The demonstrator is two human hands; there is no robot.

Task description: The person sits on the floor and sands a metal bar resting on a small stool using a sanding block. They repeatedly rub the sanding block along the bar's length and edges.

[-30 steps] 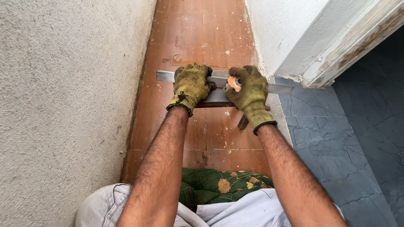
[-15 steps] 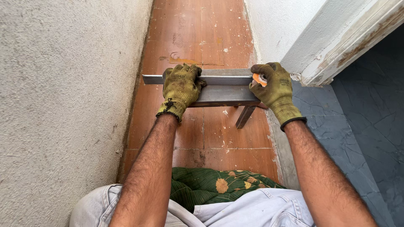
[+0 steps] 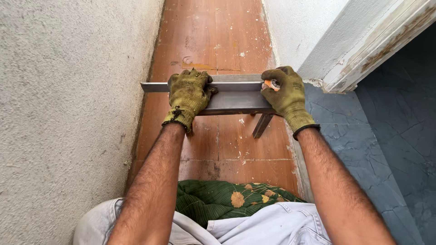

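Hidden parts first: our left hand [image 3: 188,95], in a worn olive glove, covers a stretch of the grey metal bar [image 3: 236,93], and our right hand [image 3: 286,97] hides the bar's right end entirely, so we cannot tell how far it runs there. The bar's left end shows, close against the rough plastered wall [image 3: 68,113]; whether it touches we cannot make out.

The bar lies crosswise over the reddish tiled floor [image 3: 213,36], held level in front of us. A short metal leg [image 3: 262,125] slants down from its underside near our right hand; its upper joint is out of sight behind the bar.

Left fingers are curled over the top edge, clamped on the bar. Right fingers are closed around a small orange-tipped object [image 3: 271,84] pressed at the bar's top edge; too small to identify.

Around: white wall and chipped door frame [image 3: 377,50] on the right, dark blue tiles [image 3: 386,136] beyond. Below, a green patterned cushion [image 3: 227,199] sits under our pale trousers [image 3: 272,224], cut off by the frame edge.
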